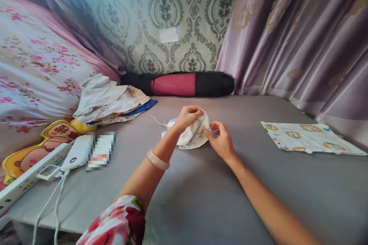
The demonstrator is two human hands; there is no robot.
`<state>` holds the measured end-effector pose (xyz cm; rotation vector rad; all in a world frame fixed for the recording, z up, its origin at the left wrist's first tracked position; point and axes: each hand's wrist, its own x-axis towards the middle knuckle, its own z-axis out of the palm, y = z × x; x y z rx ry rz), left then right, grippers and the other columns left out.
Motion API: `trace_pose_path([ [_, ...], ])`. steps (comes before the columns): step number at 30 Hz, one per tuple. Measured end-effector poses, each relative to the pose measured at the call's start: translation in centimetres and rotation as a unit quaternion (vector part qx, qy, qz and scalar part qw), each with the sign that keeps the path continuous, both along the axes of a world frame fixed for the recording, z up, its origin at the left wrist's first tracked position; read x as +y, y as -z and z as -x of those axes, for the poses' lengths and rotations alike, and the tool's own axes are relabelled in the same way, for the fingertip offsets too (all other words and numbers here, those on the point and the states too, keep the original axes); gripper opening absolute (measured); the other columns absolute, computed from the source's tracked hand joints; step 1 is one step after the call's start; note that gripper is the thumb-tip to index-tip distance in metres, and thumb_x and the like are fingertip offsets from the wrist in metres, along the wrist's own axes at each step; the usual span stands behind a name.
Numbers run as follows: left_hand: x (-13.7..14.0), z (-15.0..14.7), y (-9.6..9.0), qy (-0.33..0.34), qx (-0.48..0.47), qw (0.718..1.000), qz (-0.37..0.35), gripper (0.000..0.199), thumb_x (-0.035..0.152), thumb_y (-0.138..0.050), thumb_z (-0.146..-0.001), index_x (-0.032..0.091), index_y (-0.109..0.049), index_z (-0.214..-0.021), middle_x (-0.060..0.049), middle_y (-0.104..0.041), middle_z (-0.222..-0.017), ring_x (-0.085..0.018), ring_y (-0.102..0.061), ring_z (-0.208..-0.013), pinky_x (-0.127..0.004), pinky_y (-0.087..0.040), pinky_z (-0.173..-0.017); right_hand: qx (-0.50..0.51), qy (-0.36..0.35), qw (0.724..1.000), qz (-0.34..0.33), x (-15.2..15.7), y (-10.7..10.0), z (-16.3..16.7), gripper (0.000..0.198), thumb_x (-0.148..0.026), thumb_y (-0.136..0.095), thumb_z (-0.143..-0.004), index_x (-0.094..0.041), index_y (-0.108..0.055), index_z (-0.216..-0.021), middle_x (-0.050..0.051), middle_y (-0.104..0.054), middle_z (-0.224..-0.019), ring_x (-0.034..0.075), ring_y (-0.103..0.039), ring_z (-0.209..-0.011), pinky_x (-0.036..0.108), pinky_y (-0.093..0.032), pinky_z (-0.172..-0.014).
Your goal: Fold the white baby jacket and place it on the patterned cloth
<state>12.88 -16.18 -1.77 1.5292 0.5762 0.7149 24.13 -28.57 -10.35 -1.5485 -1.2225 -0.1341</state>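
Over the middle of the grey bed sheet, a small white cloth piece (194,134) with a pale print and bluish edging is bunched up and partly raised. My left hand (188,116) pinches its upper edge between thumb and fingers. At the cloth's right side, my right hand (221,138) has its thumb and curled fingers on the edge. Thin white strings (159,121) trail out on the left. The cloth's exact kind does not show, and my left hand and forearm cover part of it.
A folded printed cloth (313,138) lies to the right. On the left are a pile of clothes (109,97), a white power bank (79,153) with cables, a power strip (31,178) and a yellow cartoon cushion (43,145). A black-and-red long bag (175,84) rests against the wall.
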Motion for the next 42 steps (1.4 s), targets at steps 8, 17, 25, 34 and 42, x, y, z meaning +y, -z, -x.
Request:
trace_pose_path([
  [8,-0.7,1.7,1.7,-0.006,0.031,0.982,-0.185,0.043,0.033,-0.074,-0.075,0.017,-0.063,-0.113,-0.009,-0.068,-0.107,-0.021,-0.062,-0.098,-0.032,-0.048,-0.083,-0.026,0.009,0.999,0.038,0.2,0.5,-0.1,0.021,-0.038,-0.051,-0.093,-0.022,-0.065,-0.092,0.006,-0.068,-0.089,0.02,-0.063,-0.079,0.032,-0.049,-0.073],
  [17,-5.4,6.0,7.1,-0.195,0.127,0.849,-0.475,0.027,0.038,-0.068,-0.084,0.022,-0.051,-0.098,-0.003,-0.057,-0.087,-0.02,-0.057,-0.083,-0.032,-0.048,-0.073,0.219,-0.018,0.974,0.053,0.5,0.2,0.2,0.034,-0.049,-0.057,-0.086,-0.02,-0.07,-0.1,0.007,-0.073,-0.09,0.02,-0.067,-0.067,0.033,-0.056,-0.059],
  [25,-3.9,6.7,9.1,-0.156,0.206,0.857,-0.446,0.009,0.019,-0.049,-0.089,0.022,-0.055,-0.095,-0.007,-0.065,-0.095,-0.022,-0.062,-0.089,-0.035,-0.048,-0.077,0.352,-0.078,0.932,-0.029,1.3,0.2,0.2,0.037,-0.053,-0.071,-0.075,-0.02,-0.067,-0.09,0.006,-0.073,-0.088,0.022,-0.071,-0.082,0.04,-0.061,-0.081],
  [34,-1.8,5.9,5.2,-0.192,0.043,0.976,-0.096,0.019,0.034,-0.058,-0.081,0.019,-0.061,-0.091,-0.003,-0.067,-0.085,-0.016,-0.061,-0.076,-0.027,-0.047,-0.069,0.259,-0.022,0.965,-0.032,0.7,-1.0,-1.5,0.04,-0.056,-0.066,-0.079,-0.019,-0.065,-0.093,0.008,-0.073,-0.089,0.021,-0.071,-0.078,0.039,-0.061,-0.077],
  [42,-0.5,7.1,1.9,-0.252,0.045,0.955,-0.149,0.013,0.03,-0.046,-0.086,0.021,-0.054,-0.09,0.0,-0.059,-0.082,-0.016,-0.056,-0.079,-0.026,-0.045,-0.07,0.109,-0.03,0.993,0.014,-1.0,-3.6,-1.9,0.033,-0.048,-0.062,-0.086,-0.019,-0.071,-0.098,0.008,-0.075,-0.093,0.021,-0.07,-0.083,0.035,-0.057,-0.079],
])
